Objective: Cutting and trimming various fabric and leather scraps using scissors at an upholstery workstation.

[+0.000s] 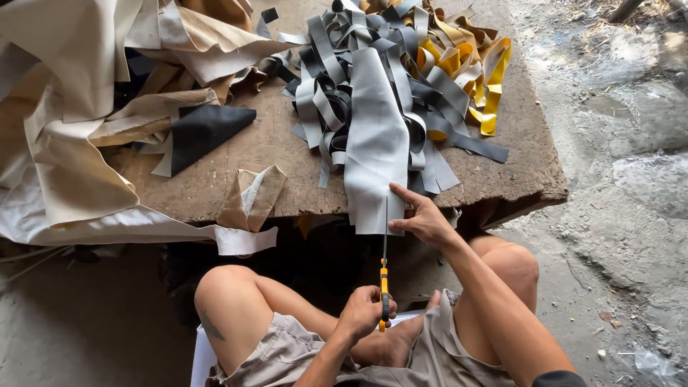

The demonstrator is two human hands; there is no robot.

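Item 1: wide grey strip [375, 136], a leather-like sheet, laid lengthwise on the wooden table [516, 179], its near end hanging over the table's front edge.

Item 2: scissors [385, 276], yellow and black handles, long thin blades pointed up toward the strip's near end; the blade tip is seen just at the strip's lower edge.

Item 3: left hand [364, 312], closed around the scissor handles, held above the lap between the 2 knees.

Item 4: right hand [423, 218], set at the strip's lower right corner; thumb and forefinger are pinched on the edge of the strip, just beside the blades.

Item 5: heap of narrow offcuts [401, 79], grey, black and white, piled behind and around the strip on the table.

Item 6: yellow strips [493, 86], tangled at the heap's right side.

Item 7: cream sheets [79, 107], large, draped over the table's left side and down its edge.

Item 8: black triangular piece [204, 129], lying among the cream sheets.

Item 9: small tan scrap [252, 197], folded at the front edge.
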